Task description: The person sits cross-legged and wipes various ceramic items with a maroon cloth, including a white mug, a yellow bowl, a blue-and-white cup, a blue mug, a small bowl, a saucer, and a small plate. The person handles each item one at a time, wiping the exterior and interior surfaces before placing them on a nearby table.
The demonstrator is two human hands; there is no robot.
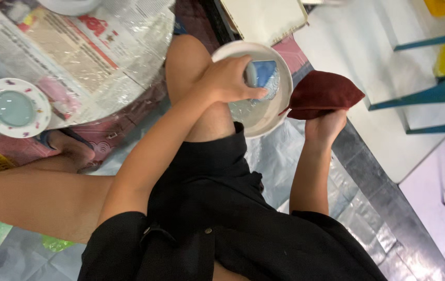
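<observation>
Our left hand point(227, 80) clenched a blue-and-white sponge point(262, 75) inside the white bowl point(280, 106), its long axis pointing across the bowl toward the rim. Just beside that bowl, our right hand point(325, 126) gripped a dark red cloth point(322, 93).

White bowl point(280, 104) hemmed in: knee point(191, 67) left, maroon cloth point(321, 93) right, board point(264, 18) above. Open floor point(358, 57) right, bounded by blue chair legs point(430, 93). Patterned plate point(15, 107) on newspaper point(77, 52) far left.

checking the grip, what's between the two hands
In the head view, the white bowl's rim lies between the left hand holding a blue object and the right hand under a dark red cloth.
</observation>
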